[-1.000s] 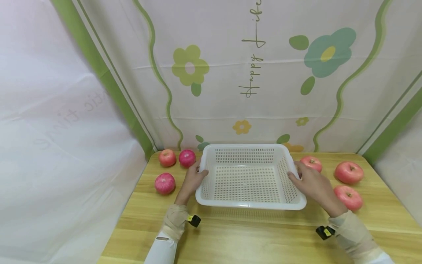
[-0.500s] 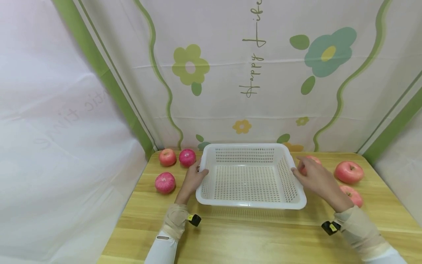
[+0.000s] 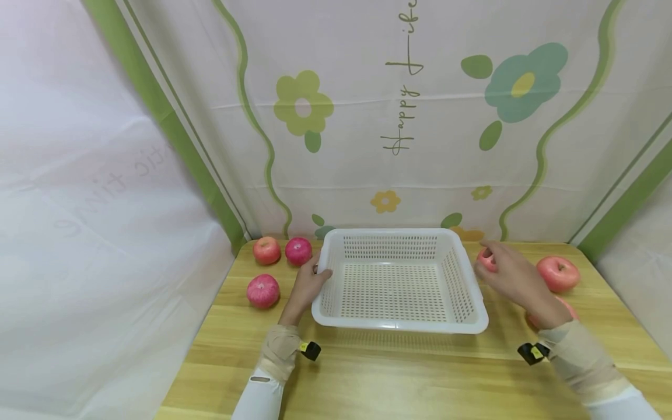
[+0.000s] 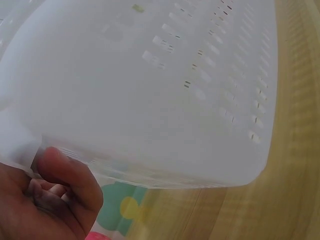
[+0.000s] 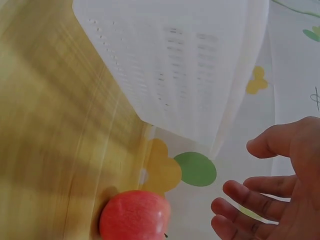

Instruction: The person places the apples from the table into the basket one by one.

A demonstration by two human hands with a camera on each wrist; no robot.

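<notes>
The left hand point(image 3: 310, 284) grips the white basket's point(image 3: 399, 324) left rim on the bench point(image 3: 399, 373); the right hand point(image 3: 511, 277), fingers point(image 5: 245, 197) spread wide, hovers above an apple point(image 3: 485, 259).

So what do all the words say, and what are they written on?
"Happy Life": thin green script running up the flowered back cloth; the "Life" part is cut off at the top, so that word is partly a guess.
"...tic time": faint grey letters on the white left cloth, seen washed out; the start is unreadable.
Nothing is written on the white basket or the apples.
</notes>
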